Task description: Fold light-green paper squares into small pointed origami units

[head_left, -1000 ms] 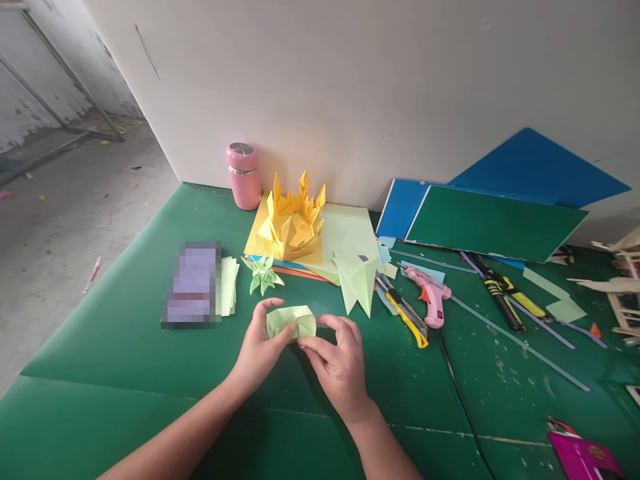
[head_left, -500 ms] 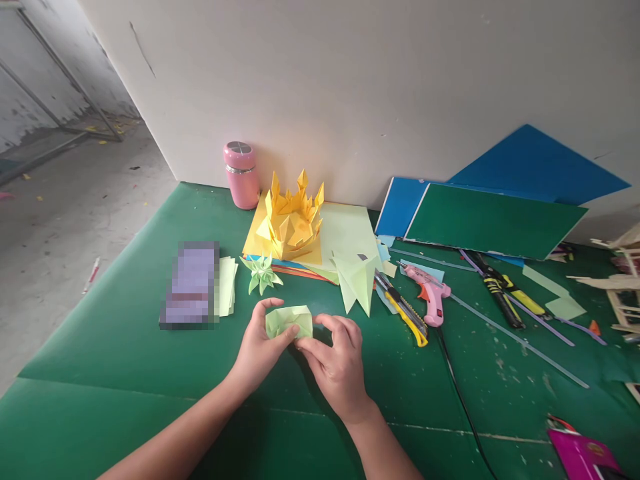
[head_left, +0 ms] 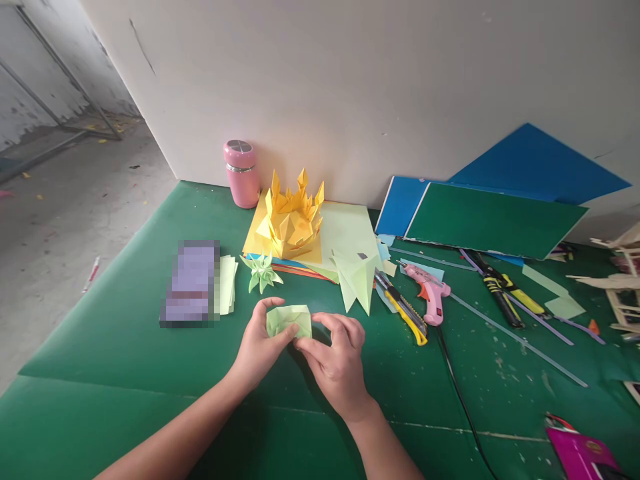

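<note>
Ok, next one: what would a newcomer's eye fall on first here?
Probably the spiky yellow paper crown, standing on the stacked coloured sheets near the wall. Next, the left hand and right hand in front of it, holding a folded pale green paper. Then the pink glue gun, lying right of the yellow cutter.

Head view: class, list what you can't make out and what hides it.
All in the head view:
Folded green paper: underside, turned from the camera; part of its front, behind the left thumb.
Purple object: details, blurred by pixel blocks.
Magenta packet: remainder, cut off by the bottom edge.
Wooden pieces: remainder, cut off by the right edge.
</note>
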The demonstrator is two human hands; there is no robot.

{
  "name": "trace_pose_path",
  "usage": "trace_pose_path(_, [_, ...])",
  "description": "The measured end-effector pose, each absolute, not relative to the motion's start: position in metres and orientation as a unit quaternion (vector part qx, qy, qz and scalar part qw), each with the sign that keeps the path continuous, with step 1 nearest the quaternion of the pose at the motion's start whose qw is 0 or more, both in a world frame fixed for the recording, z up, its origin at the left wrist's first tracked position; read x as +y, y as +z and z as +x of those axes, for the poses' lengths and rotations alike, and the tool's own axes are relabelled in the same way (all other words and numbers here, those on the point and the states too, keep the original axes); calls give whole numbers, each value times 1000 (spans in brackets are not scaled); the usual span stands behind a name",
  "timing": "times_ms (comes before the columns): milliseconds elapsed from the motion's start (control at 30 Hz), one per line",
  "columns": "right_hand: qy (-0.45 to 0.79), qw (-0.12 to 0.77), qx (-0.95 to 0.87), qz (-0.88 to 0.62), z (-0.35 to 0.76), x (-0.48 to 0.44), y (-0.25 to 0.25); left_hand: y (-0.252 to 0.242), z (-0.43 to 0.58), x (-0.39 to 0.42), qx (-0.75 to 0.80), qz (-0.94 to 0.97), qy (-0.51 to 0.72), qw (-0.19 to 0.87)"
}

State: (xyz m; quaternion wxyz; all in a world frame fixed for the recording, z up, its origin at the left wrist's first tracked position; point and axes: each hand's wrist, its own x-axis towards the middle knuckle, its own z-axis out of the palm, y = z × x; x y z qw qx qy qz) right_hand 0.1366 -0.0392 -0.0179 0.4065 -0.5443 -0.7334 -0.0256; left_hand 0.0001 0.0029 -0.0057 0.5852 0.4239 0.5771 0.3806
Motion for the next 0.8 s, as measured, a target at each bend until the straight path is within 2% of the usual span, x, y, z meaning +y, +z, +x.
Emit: trace_pose_path(800, [-78,404,-719,-560,140,-38,-16,-2,1,4,569,371,390,622])
